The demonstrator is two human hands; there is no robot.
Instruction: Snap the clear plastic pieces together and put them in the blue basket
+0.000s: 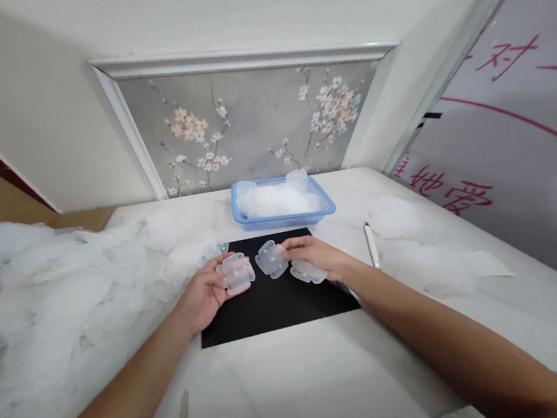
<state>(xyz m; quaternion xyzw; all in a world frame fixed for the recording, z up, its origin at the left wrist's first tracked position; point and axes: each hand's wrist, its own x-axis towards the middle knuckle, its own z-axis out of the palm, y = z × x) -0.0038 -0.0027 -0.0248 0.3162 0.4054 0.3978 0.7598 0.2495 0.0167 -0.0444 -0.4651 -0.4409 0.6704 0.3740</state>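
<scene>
A: Far left?
B: Heap of translucent pieces [67, 293] on the surface [298, 381]. Then left hand [205, 296]: grip holding one clear plate [237, 273] over the black mat [270, 314].
A: Container?
B: Blue basket [284, 221], beyond the mat; cloudy white pieces [280, 199] heaped inside, some above the rim.
A: Right hand [318, 256]?
B: Pinching a frosted plate [270, 261]; another plate [308, 272] under the fingers, whether gripped: cannot tell.

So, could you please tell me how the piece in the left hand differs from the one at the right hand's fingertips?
The left piece looks pinkish over the left hand; the right piece looks greyer against the black mat.
The left piece lies across the fingers; the right piece is held by one side in the right hand.
Both are translucent, with notched outlines.
</scene>
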